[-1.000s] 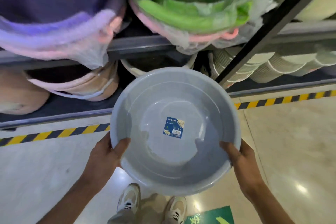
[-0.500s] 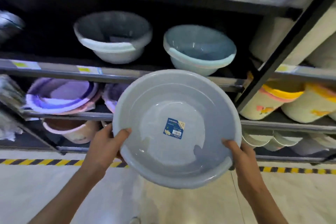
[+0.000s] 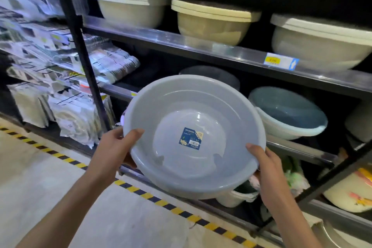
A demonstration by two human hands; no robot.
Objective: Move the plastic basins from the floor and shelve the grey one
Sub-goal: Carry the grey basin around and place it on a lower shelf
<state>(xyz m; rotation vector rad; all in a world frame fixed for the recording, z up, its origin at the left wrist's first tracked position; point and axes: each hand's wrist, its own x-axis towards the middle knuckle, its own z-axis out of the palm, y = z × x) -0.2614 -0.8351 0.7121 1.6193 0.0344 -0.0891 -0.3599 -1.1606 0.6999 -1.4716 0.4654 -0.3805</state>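
The left hand (image 3: 114, 148) and the right hand (image 3: 267, 169) are both gripping the rim of the grey basin (image 3: 193, 137), its open side tilting toward the person. The middle shelf (image 3: 298, 151) is lying just beyond it, up and to the right, beside the blue-grey basin (image 3: 287, 112).

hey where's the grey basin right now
The grey basin is centre frame in the head view, held off the floor at its rim by the left hand and right hand, in front of the middle shelf, left of the teal basin.
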